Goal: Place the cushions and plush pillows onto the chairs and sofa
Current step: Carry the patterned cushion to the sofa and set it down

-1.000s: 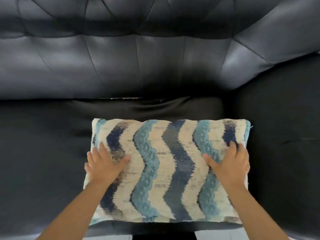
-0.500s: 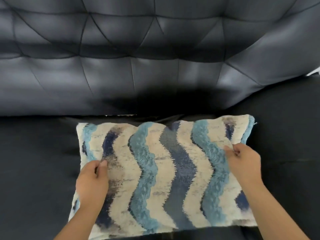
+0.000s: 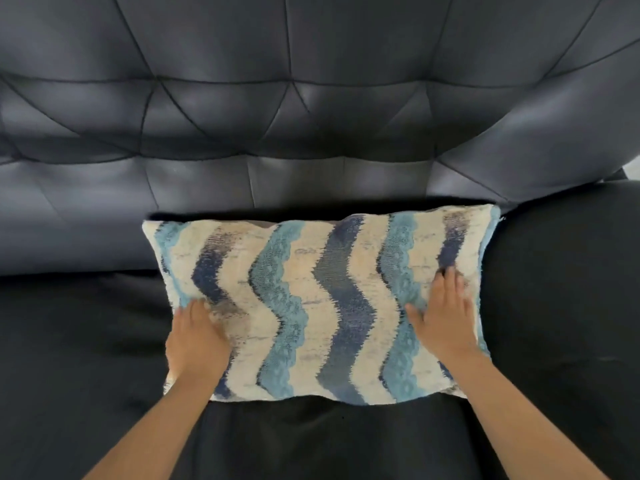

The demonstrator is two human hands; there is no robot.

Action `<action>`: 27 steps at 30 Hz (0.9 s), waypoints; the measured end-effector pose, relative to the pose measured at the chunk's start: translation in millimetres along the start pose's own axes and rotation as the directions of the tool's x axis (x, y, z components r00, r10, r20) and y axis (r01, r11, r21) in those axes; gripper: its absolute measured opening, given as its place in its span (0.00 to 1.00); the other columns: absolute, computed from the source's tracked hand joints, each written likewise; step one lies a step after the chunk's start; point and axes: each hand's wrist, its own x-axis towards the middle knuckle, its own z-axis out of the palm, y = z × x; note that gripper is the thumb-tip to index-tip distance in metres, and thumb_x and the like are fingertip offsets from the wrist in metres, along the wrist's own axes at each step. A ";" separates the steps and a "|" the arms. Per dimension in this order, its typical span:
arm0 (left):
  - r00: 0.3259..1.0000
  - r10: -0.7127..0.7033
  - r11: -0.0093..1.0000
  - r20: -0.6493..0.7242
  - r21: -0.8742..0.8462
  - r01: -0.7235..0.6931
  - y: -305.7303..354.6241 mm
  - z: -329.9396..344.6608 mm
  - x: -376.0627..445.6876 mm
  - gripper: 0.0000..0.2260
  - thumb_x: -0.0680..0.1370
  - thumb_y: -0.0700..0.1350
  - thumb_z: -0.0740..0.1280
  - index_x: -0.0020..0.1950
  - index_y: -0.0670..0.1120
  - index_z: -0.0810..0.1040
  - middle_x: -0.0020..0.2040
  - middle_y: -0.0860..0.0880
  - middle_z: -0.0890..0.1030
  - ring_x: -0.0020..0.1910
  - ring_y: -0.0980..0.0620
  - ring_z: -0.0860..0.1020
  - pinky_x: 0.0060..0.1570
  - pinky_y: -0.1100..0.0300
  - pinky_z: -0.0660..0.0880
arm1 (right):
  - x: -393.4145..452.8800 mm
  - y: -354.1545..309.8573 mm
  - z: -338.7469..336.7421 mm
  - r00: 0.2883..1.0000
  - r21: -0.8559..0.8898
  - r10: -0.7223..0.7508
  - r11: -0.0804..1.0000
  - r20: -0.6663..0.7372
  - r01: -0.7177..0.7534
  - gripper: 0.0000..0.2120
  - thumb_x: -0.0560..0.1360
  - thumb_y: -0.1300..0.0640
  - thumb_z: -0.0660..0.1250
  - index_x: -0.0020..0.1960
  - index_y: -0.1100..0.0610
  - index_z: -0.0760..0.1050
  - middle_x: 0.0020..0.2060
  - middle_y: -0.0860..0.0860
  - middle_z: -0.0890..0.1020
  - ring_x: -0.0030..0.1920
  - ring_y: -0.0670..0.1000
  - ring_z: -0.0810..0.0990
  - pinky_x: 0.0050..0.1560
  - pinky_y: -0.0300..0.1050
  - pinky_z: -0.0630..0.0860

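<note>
Cushion [image 3: 322,306] lies under both your hands on the sofa [image 3: 311,116] seat, its far edge at the backrest. Left hand [image 3: 195,341] and right hand [image 3: 445,320] press flat, fingers straight, gripping nothing. Push evenly, seat it square, then lift away

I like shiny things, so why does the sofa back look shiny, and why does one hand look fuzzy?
In the head view, soft light glares pale off the sofa backrest, while the seat stays dark and dull; the right hand has motion-blurred fingertips on the wavy-striped cushion; the left hand looks sharper; the wide lens bends the backrest's edges.
</note>
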 end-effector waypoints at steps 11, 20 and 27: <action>0.800 0.598 0.705 0.046 0.443 -0.553 14.7 61.2 41.4 0.31 0.76 0.64 0.36 0.70 0.50 0.62 0.73 0.45 0.57 0.70 0.41 0.52 0.67 0.38 0.51 | 49.5 -58.4 65.5 0.639 -0.484 -0.752 0.625 -0.162 0.613 0.27 0.75 0.38 0.46 0.66 0.48 0.68 0.70 0.52 0.68 0.74 0.56 0.48 0.71 0.57 0.31; 0.952 0.270 0.963 -0.145 0.066 -0.263 -47.7 52.0 -5.2 0.33 0.75 0.64 0.44 0.67 0.39 0.59 0.67 0.28 0.64 0.67 0.29 0.55 0.60 0.30 0.56 | 18.0 14.7 43.5 0.799 -0.069 -0.363 0.923 -0.480 0.378 0.28 0.76 0.35 0.38 0.73 0.45 0.48 0.76 0.52 0.49 0.75 0.50 0.39 0.73 0.59 0.36; 0.963 -0.016 0.971 0.270 0.234 -0.049 -58.2 87.8 13.1 0.29 0.78 0.58 0.48 0.74 0.50 0.40 0.76 0.48 0.42 0.74 0.40 0.48 0.71 0.43 0.52 | 45.0 17.4 52.9 0.975 -0.027 -0.207 0.978 -0.079 0.205 0.40 0.64 0.34 0.31 0.74 0.47 0.42 0.76 0.53 0.43 0.75 0.56 0.40 0.72 0.62 0.39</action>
